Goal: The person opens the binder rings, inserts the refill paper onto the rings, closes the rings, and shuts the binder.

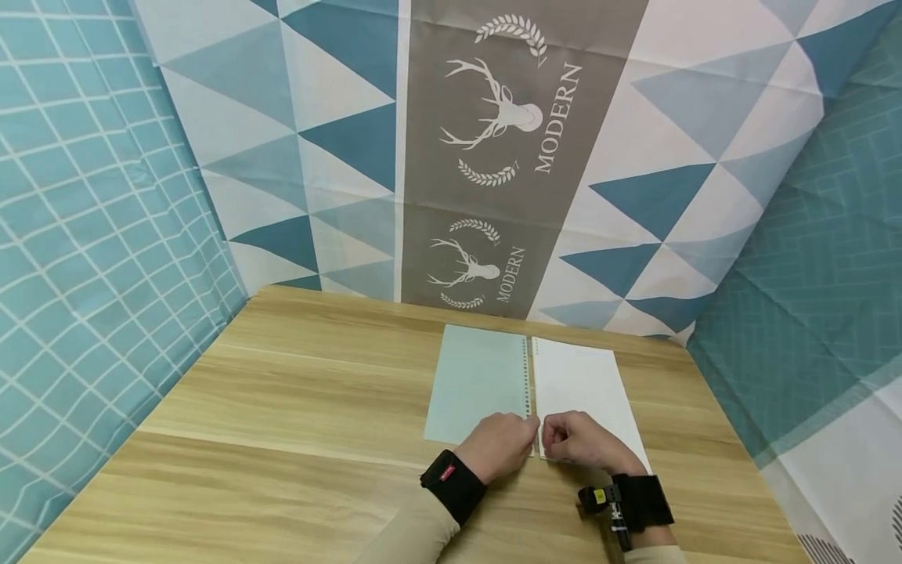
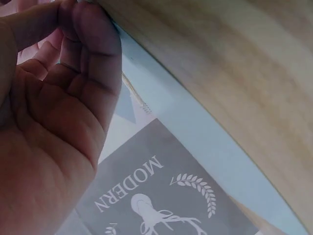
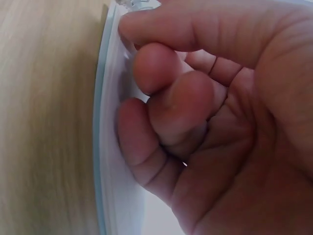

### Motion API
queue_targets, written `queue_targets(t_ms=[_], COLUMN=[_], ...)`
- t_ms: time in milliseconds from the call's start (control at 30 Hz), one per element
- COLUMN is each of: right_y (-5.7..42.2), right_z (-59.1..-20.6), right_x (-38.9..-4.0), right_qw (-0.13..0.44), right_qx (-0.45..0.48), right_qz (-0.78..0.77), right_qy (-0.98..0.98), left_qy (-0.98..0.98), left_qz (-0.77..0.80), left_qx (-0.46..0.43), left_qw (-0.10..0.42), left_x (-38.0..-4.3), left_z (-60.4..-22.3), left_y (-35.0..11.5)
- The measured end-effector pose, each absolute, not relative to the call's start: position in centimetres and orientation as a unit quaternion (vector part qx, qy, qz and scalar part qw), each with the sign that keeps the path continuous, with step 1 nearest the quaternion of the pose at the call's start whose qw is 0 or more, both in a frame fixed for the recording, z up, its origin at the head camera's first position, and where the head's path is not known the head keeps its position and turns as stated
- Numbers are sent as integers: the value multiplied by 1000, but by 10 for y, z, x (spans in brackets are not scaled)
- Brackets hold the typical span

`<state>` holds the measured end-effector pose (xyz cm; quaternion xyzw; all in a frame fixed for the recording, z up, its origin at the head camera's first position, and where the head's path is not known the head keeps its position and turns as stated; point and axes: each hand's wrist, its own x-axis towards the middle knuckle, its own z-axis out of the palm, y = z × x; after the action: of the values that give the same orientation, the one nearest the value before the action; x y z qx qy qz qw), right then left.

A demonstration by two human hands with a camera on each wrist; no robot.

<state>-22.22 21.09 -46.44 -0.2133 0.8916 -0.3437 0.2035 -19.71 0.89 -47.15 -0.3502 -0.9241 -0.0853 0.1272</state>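
Note:
A loose-leaf notebook lies spread open, with its pale green cover [image 1: 475, 376] on the left and a stack of white pages [image 1: 581, 376] on the right. Between them runs a narrow binding [image 1: 530, 368] with a row of holes beside it. At its lower end my left hand [image 1: 499, 442] pinches the inner edge, thumb and fingertips together. Just across from it, my right hand [image 1: 581, 440] is curled over the lower inner corner of the pages. The right wrist view puts its thumb [image 3: 151, 30] right at a clear ring [image 3: 139, 5], other fingers bent against the pages.
The notebook lies on a wood-grain table [image 1: 296, 384], near its back edge. A patterned cloth [image 1: 352, 141] hangs behind, with blue checked cloth [image 1: 92, 180] at the left and teal cloth [image 1: 810, 258] at the right. Black bands [image 1: 454, 486] wrap the wrists.

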Motion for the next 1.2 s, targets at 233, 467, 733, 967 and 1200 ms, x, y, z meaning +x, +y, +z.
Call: queue_targets(t_ms=[233, 467, 733, 967, 1200], right_y=[210, 212, 212, 211, 209], right_z=[-465, -465, -469, -469, -470], right_x=[-226, -228, -226, -225, -225], right_qw=[225, 223, 228, 221, 213], right_qx=[-201, -203, -189, -182, -189], right_qz=[-383, -404, -415, -409, -403], right_qy=[873, 863, 860, 866, 870], left_qy=[-926, -931, -934, -934, -939], left_qz=[-97, -97, -88, -66, -69], left_qx=[-352, -345, -341, -339, -325], left_qw=[99, 75, 69, 96, 87], left_x=[-198, -200, -199, -197, -200], left_z=[-473, -470, -473, -475, -475], left_y=[14, 15, 18, 21, 22])
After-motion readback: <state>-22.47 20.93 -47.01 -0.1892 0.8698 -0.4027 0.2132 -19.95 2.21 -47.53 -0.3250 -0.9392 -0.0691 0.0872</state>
